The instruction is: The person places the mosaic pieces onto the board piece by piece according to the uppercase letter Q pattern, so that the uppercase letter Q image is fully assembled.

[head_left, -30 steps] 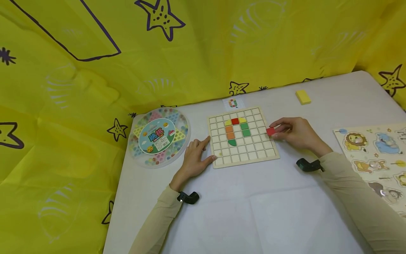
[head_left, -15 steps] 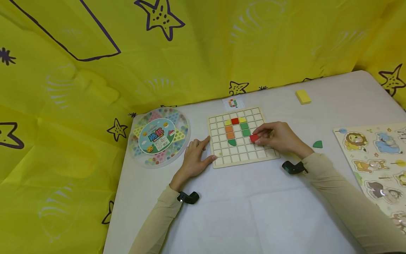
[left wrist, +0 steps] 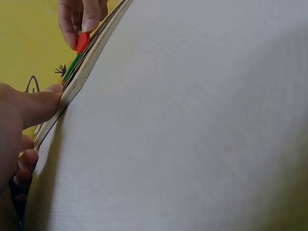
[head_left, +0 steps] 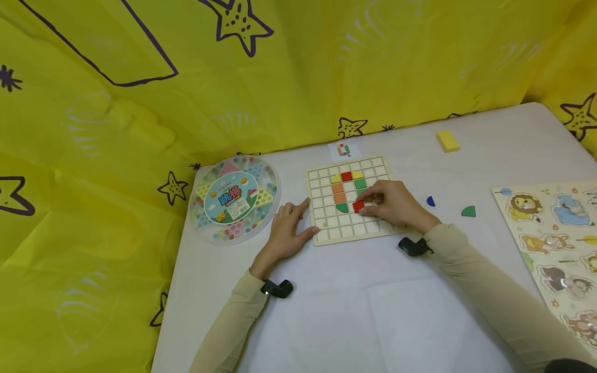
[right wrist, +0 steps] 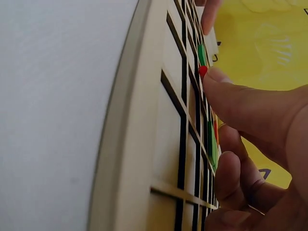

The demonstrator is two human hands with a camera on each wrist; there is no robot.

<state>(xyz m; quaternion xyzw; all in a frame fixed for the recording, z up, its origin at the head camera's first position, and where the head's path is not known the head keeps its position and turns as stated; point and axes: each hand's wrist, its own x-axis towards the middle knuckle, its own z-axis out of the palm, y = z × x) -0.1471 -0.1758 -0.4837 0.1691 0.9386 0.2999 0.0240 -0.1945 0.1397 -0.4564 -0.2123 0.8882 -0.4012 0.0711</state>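
A pale wooden grid board [head_left: 333, 235] lies on the table, partly filled with coloured tiles in an arch. My right hand [head_left: 391, 203] pinches a red square tile [head_left: 357, 206] between thumb and fingers, low over the cell right of the green quarter-round tile [head_left: 342, 207]. In the right wrist view the thumb [right wrist: 226, 91] covers most of the red tile [right wrist: 203, 71]. At the board's left side rests my left hand [head_left: 285, 235], index finger along the edge and thumb on the near corner. The left wrist view shows this thumb [left wrist: 43, 106] against the board's rim.
Behind the board lies a small pattern card [head_left: 344, 150]. A round marble game box [head_left: 205, 233] is at left. To the right are a blue tile [head_left: 430, 201], a green tile [head_left: 468, 211], a yellow block [head_left: 448, 141] and a wooden animal puzzle [head_left: 531, 223].
My right hand has carried the red tile leftward from the board's right edge to beside the green quarter-round. Loose blue and green tiles have come into view behind it. My left hand stays put.
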